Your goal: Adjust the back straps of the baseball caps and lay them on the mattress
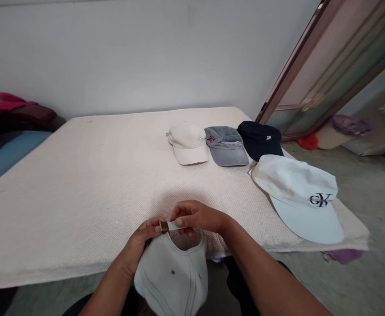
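A pale cap [172, 281] is at the white-covered table's near edge, back opening away from the person, its strap [173, 225] running crosswise. The left hand [142, 240] has its grip closed on the brass buckle [164, 227], the right hand [201, 215] on the strap. Four caps [227, 145] lie rightward; behind stands a wall [120, 57].

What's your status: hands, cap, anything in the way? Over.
Left hand holding pale cap by its buckle; right hand pinching strap. Cap held at table edge. Nothing blocking; four other caps lie clear of both hands.
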The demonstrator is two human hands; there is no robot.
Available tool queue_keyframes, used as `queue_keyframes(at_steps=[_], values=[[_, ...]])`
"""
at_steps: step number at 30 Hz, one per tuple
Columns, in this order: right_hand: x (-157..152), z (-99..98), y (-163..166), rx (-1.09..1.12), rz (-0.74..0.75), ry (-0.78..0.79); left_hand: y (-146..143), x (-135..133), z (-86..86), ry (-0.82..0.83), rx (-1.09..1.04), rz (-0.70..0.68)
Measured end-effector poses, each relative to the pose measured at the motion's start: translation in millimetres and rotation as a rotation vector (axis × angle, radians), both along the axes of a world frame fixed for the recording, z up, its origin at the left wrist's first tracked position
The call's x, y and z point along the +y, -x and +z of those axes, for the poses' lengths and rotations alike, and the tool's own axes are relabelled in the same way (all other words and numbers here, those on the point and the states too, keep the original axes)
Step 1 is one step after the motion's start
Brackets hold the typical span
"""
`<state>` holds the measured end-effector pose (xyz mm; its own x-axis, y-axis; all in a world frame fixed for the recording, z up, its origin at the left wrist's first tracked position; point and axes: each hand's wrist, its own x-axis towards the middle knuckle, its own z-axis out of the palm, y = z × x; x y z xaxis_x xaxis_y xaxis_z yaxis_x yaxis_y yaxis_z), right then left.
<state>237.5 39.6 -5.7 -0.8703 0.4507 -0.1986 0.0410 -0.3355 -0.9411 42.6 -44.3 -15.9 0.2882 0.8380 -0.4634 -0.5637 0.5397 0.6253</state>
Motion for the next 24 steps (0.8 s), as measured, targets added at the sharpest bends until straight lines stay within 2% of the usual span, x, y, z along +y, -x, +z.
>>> queue_keyframes(at_steps=[4, 11, 18, 24], values=[[-1, 0.2, -3, -0.01, 0.041, 0.043, 0, -1, 0.6, 0.005, -0.006, 0.013], [-8, -0.5, 6, 0.049, -0.022, 0.095, -3, 0, -0.9, -0.001, 0.188, -0.066], [-6, 1.1, -2, 0.004, -0.012, 0.085, 2, 2, -0.1, -0.032, 0.071, -0.009], [-7, -0.4, -2, -0.001, 0.066, 0.078, 3, 0, -0.7, -0.052, 0.109, -0.043]])
